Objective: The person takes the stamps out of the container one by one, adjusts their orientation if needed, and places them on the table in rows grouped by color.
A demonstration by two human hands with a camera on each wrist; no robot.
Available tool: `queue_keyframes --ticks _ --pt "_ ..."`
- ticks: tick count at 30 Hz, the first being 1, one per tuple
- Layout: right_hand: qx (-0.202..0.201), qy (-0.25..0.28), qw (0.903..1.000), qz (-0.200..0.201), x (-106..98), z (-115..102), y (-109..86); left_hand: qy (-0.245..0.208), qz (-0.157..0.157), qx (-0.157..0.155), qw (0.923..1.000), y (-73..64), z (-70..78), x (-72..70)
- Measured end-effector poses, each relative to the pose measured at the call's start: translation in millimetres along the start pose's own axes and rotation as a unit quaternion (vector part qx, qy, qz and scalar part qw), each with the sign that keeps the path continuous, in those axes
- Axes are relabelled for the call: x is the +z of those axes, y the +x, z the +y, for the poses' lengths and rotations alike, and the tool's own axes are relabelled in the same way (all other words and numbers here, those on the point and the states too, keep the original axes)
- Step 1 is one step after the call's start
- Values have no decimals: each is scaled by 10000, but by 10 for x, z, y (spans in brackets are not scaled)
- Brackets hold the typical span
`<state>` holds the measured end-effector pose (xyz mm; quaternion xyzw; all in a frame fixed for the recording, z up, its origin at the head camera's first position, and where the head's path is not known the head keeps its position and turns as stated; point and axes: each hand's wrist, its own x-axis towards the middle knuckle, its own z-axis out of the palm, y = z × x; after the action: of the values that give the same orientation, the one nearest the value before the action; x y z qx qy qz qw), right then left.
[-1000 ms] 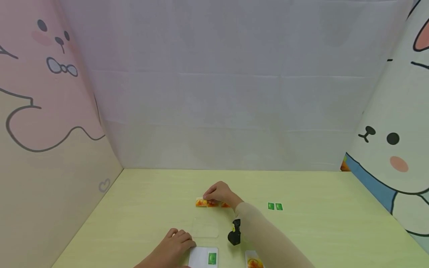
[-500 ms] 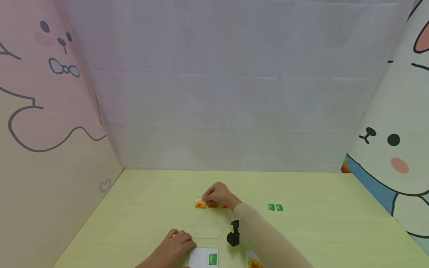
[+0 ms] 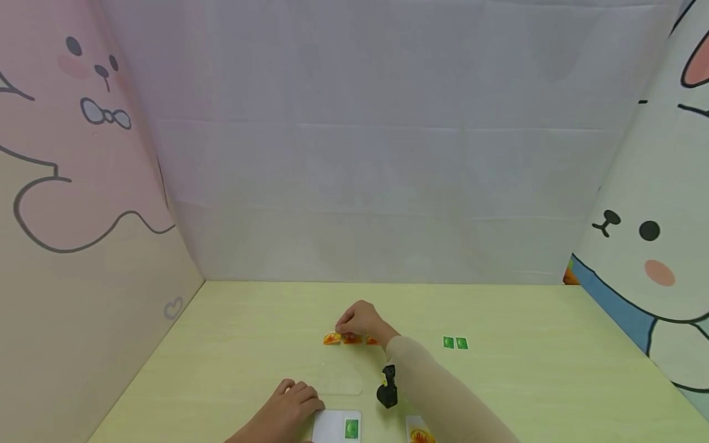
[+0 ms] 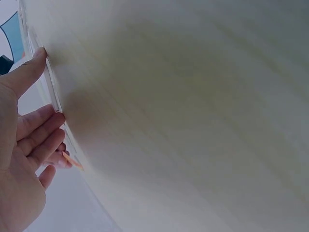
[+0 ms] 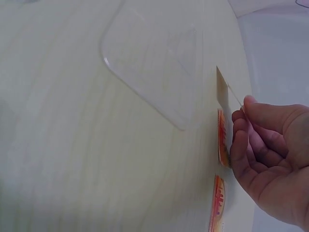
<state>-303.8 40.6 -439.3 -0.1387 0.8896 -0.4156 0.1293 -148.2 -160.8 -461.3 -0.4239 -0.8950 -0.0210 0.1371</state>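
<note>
Beyond the middle of the table, my right hand (image 3: 360, 319) pinches the edge of a small orange-and-yellow printed card (image 3: 332, 339) between thumb and index finger. That card is tilted up off the table in the right wrist view, its plain side (image 5: 221, 88) showing. Two like cards lie beside it, a middle one (image 5: 222, 137) and a right one (image 5: 217, 200), partly under my hand in the head view. My left hand (image 3: 290, 403) rests at the left edge of a white flat board (image 3: 329, 424) bearing a green card (image 3: 351, 429). Its fingers lie nearly straight in the left wrist view.
A clear rounded plastic sheet (image 3: 339, 386) lies between the board and the orange cards. Two small green cards (image 3: 455, 343) lie to the right. Another orange-printed piece (image 3: 419, 431) is near the front, partly hidden by my right sleeve (image 3: 437, 387).
The leftmost orange card, flat before, now tilts up in my right hand's pinch. Its gap to the middle card widened slightly earlier. My left hand has stayed in place.
</note>
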Motion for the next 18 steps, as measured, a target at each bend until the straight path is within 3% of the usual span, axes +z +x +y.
queue_keyframes --ticks 13,18 --pt "-188 -53 9998 -27 -16 -34 -35 17 36 32 10000 -2 -6 -10" --pt "-449 -213 9988 -14 -7 -10 -36 -7 -23 25 10000 0 7 -12"
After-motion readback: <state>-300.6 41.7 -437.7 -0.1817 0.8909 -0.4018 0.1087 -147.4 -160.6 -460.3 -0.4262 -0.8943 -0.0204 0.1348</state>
